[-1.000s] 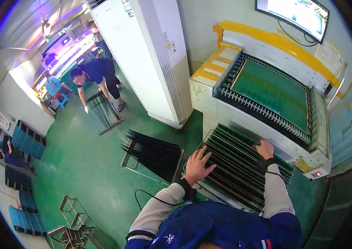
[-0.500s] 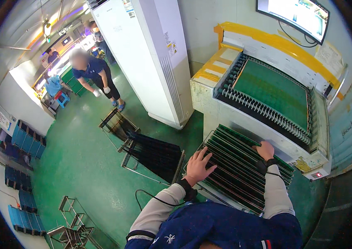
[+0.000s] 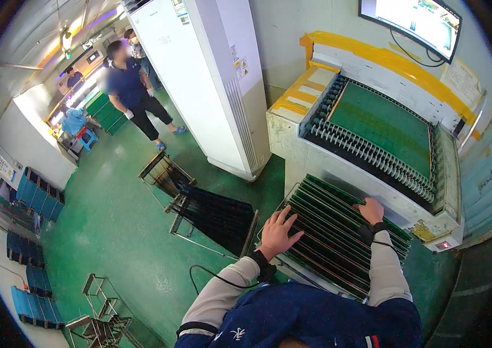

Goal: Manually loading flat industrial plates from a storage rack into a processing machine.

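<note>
A rack (image 3: 299,268) of upright green circuit boards (image 3: 327,232) stands right in front of me, its boards set side by side in slots. My left hand (image 3: 279,233) is open, fingers spread, resting over the left ends of the boards. Toward the far right side, my right hand (image 3: 372,210) is closed with curled fingers at the top edge of one of the far boards. Its fingertips are partly hidden. Just beyond the rack, one flat green board (image 3: 380,129) lies on the rollers of a conveyor machine (image 3: 292,136).
Left of my rack stand racks of dark boards (image 3: 214,217). A tall white cabinet unit (image 3: 199,87) rises behind them. An empty metal frame (image 3: 98,316) sits at lower left, blue racks (image 3: 40,194) along the left wall. A co-worker (image 3: 135,87) is on the green floor; a screen (image 3: 414,23) hangs upper right.
The co-worker has straightened from a bent stance and turned, now upright beside the white unit. My hands, the rack and the board on the rollers look almost unmoved.
</note>
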Demonstrator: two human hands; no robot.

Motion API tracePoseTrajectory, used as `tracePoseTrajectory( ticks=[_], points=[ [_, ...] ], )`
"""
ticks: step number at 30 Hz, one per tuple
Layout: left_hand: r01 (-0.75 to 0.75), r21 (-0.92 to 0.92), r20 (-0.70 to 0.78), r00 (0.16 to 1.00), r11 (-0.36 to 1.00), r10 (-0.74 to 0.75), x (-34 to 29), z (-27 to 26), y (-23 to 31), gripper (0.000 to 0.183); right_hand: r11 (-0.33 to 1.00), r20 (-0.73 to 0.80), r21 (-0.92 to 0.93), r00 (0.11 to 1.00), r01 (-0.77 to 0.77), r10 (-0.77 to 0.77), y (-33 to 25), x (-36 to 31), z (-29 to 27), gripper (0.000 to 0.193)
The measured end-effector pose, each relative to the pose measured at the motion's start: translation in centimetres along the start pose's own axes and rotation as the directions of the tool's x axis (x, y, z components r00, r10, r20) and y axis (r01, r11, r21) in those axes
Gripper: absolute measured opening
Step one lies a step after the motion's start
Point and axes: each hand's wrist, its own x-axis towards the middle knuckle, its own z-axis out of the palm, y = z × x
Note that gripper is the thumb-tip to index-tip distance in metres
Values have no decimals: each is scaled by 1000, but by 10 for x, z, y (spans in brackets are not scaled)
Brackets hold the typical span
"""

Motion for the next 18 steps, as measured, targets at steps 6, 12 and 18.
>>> tracePoseTrajectory(
  ticks=[6,12,18],
  points=[
    [-2,0,-6,1000,1000,2,0,0,-1,58,1000,6,14,1000,-21,21,-2,0,0,57],
    [-6,-1,-5,1000,1000,6,0,-1,0,59,1000,7,12,1000,-28,28,-2,-1,-1,57],
    [10,-9,17,1000,1000,-10,0,-1,0,59,999,19,27,999,-37,37,-6,-4,-6,56]
  ],
)
